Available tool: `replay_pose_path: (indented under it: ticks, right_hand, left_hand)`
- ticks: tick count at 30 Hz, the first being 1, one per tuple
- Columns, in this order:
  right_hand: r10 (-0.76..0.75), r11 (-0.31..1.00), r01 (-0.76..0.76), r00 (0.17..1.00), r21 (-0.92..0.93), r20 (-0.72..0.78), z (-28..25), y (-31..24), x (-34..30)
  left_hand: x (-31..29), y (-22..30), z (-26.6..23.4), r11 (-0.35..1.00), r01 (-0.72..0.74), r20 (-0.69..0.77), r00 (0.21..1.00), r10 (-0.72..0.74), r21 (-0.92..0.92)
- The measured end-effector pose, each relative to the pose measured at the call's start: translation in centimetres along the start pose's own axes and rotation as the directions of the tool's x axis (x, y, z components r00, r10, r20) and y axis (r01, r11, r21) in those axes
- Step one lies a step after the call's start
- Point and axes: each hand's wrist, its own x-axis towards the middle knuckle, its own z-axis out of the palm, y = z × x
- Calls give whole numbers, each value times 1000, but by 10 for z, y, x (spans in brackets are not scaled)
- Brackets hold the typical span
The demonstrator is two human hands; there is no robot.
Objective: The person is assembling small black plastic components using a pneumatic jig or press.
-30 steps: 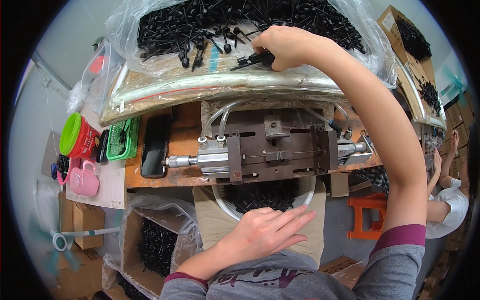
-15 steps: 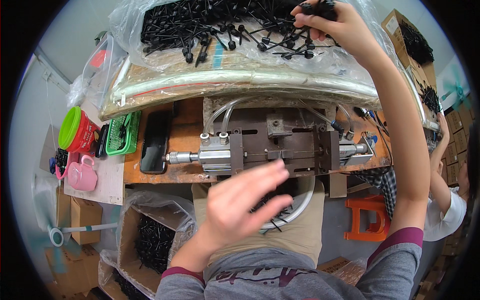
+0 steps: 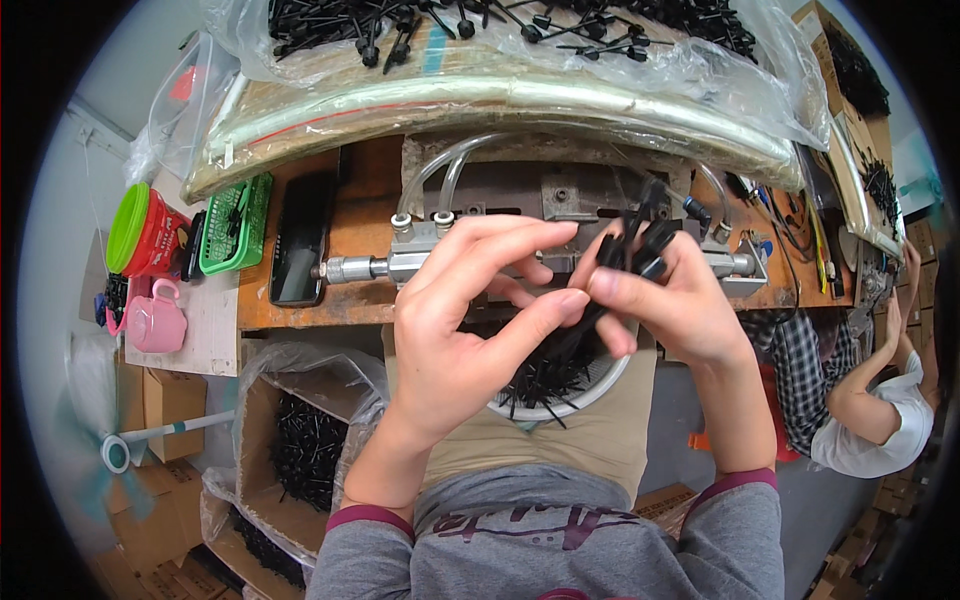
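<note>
My right hand (image 3: 672,300) is closed around a bunch of black plastic pieces (image 3: 640,235) with thin stems and knobbed heads, over the middle of a bench fixture. Beside it, my left hand (image 3: 465,325) is curved with its fingers apart and nothing visible in it. Its thumb tip comes close to the bunch; whether they touch I cannot tell. Both hands partly hide the metal fixture (image 3: 405,262), which has a cylinder at each end and clear air hoses (image 3: 452,180). Below them a white round basket (image 3: 590,400) on my lap holds more black pieces (image 3: 545,380).
A plastic-lined raised tray (image 3: 520,95) with heaped black pieces spans the back. On the left are a phone (image 3: 303,240), green basket (image 3: 222,250), red bucket (image 3: 155,245) and pink cup (image 3: 157,322). Lined cartons (image 3: 255,450) stand lower left. Another person (image 3: 870,410) sits at right.
My right hand has come down from the heap on the raised tray to the fixture with the black pieces. My left hand has moved up beside it. The view has shifted slightly.
</note>
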Motion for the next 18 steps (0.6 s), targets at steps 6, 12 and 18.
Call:
replay_pose_path:
  ticks: [6, 12, 18]
  right_hand:
    - [34, 970, -18, 998, -241, 61, -1, 18, -20]
    - [-79, 992, 62, 985, -111, -155, -2, 24, -31]
    - [-350, 937, 303, 812, -174, -466, -8, 33, -51]
  left_hand:
    - [-1, -1, 0, 998, 66, 180, 982, -62, -16]
    - [-19, 14, -1, 981, 168, 60, 985, -163, -91]
    - [-29, 7, -9, 988, -138, 212, 970, 121, 68]
